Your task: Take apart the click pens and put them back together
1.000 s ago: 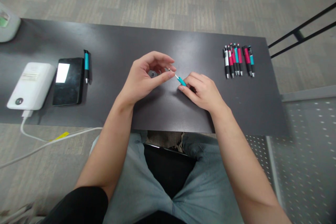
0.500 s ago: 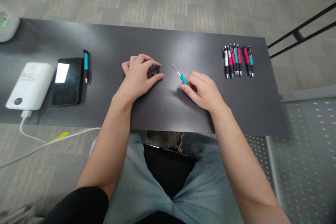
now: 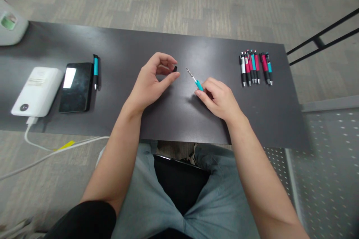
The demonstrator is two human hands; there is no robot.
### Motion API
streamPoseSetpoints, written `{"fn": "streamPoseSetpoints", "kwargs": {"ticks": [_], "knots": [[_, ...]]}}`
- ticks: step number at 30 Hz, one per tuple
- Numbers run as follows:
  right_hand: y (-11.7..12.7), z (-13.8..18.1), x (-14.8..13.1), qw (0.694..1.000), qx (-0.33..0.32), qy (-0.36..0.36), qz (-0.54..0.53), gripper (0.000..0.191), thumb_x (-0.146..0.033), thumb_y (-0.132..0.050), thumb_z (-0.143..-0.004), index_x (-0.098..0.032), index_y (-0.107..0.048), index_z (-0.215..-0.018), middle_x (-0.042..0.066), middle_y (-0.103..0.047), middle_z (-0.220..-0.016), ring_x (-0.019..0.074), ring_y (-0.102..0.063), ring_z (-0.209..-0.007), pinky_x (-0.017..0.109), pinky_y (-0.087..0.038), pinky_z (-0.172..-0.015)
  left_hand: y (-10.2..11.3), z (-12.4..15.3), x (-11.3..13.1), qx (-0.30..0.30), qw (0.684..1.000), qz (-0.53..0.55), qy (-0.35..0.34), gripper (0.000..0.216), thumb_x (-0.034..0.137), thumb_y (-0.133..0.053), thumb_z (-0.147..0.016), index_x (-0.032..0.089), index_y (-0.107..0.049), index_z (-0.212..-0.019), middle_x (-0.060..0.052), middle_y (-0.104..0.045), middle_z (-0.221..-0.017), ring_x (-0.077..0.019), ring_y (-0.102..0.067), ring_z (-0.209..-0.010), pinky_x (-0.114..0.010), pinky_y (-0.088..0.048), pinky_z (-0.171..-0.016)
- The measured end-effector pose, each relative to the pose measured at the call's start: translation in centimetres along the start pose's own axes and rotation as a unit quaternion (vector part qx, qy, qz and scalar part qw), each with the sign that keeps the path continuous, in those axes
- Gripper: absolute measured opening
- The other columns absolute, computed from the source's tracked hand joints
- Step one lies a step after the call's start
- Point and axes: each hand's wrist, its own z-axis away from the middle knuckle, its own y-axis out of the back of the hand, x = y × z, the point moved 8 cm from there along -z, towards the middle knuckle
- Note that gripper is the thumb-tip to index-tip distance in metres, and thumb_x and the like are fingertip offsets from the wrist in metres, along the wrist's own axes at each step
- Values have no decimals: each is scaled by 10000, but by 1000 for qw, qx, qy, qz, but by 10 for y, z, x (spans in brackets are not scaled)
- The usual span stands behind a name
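Note:
Between the thumb and fingers of my left hand is a small black pen part, lifted off the dark table; its exact form is hard to make out. My right hand pinches a teal pen barrel with a white stem and a silver, spring-like end sticking out up and to the left. That end points toward the black part, with a small gap between them. The rest of the barrel is hidden inside my right hand.
Several pens in white, red and teal lie in a row at the right. To the left are a teal and black pen, a black phone-like device and a white power bank with a white cable.
My left hand has risen from the tabletop with the small black part and tilted toward the pen barrel. My right hand keeps its pinch, nearly still. The view has shifted slightly.

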Motion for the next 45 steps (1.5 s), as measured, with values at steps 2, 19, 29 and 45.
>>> {"fn": "streamPoseSetpoints", "kwargs": {"ticks": [2, 19, 29, 45], "knots": [[-1, 0, 1, 1000, -1, 2, 3, 561, -772, -545, -1281, -310, -658, -983, 82, -706, -954, 328, -694, -893, 491, -540, -853, 1, 0, -2, 7, 1000, 23, 7, 580, 833, -974, -997, 314, -791, -1180, -56, -828, -1161, -247, -801, -982, -430, -681, -953], [0, -1, 3, 1000, 14, 8, -26, 578, -822, -596, -1252, -329, -620, -951, 52, -695, -878, 294, -621, -782, 488, -464, -776, 18, -11, -26, 113, 980, 165, -1, 564, 847, -1025, -985, 320, -872, -1115, -40, -900, -1071, -227, -870, -998, -356, -735, -902], [-2, 0, 0, 1000, 3, 23, -19, 545, -778, -562, -1279, -330, -646, -981, 59, -735, -908, 293, -656, -796, 498, -467, -780, 9, -9, -22, 100, 966, 239, 20, 649, 811, -1135, -869, 278, -812, -1051, -36, -926, -1080, -182, -884, -922, -287, -742, -836], [-4, 0, 0, 1000, -11, 15, -16, 571, -784, -545, -1282, -310, -670, -989, 68, -737, -930, 299, -677, -830, 467, -437, -814, 7, -9, -18, 107, 970, 218, 3, 637, 801, -1124, -894, 276, -804, -1058, -42, -907, -1068, -208, -896, -921, -337, -758, -845]]}}
